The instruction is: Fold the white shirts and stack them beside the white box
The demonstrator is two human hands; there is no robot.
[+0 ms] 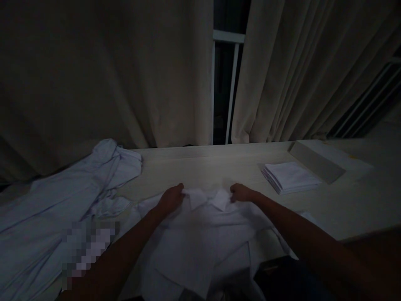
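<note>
A white collared shirt [200,234] lies spread in front of me, its collar end away from me and its lower part near my body. My left hand [172,198] is closed on the cloth just left of the collar [196,198]. On the other side of the collar, my right hand [240,192] pinches the cloth too. Between the two hands the collar points show side by side. The fingertips are small and dim in this low light.
Loose white cloth [62,192] is heaped along the left. Folded white cloths [290,175] sit stacked at the right, beside a white open box or lid [319,161]. Curtains [150,75] hang behind the pale table [194,163]. A pixelated patch covers something at lower left.
</note>
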